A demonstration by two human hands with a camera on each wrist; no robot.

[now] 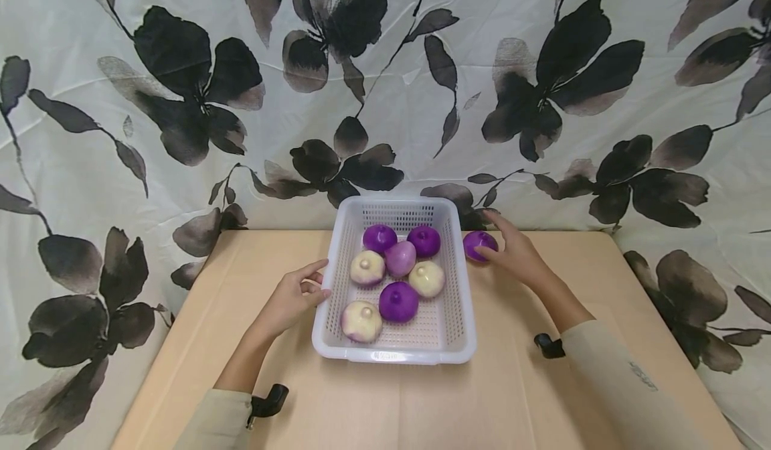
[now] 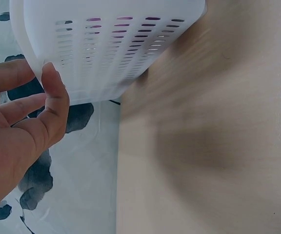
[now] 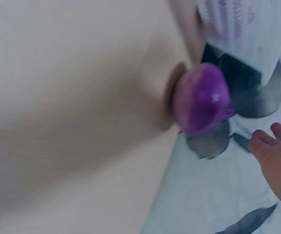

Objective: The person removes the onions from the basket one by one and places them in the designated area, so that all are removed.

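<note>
A white plastic basket (image 1: 391, 355) with slotted walls stands mid-table, holding several glossy onion-like bulbs, some deep purple, such as one bulb (image 1: 398, 302), and others pale with purple bases, such as another bulb (image 1: 361, 321). On its left side, my left hand (image 1: 295, 297) pinches the rim between thumb and index finger; the left wrist view shows the basket's outer wall (image 2: 96, 53) beside the thumb. Outside the basket, to its right, one purple onion (image 1: 480, 245) lies on the table. Around it my right hand (image 1: 513, 250) spreads its fingers, apart from the onion in the right wrist view.
The light wooden table (image 1: 337, 410) ends just behind the basket and the loose onion. A white cloth (image 1: 421, 135) with dark flower prints hangs behind it. Black straps with camera mounts (image 1: 269, 402) sit at both wrists.
</note>
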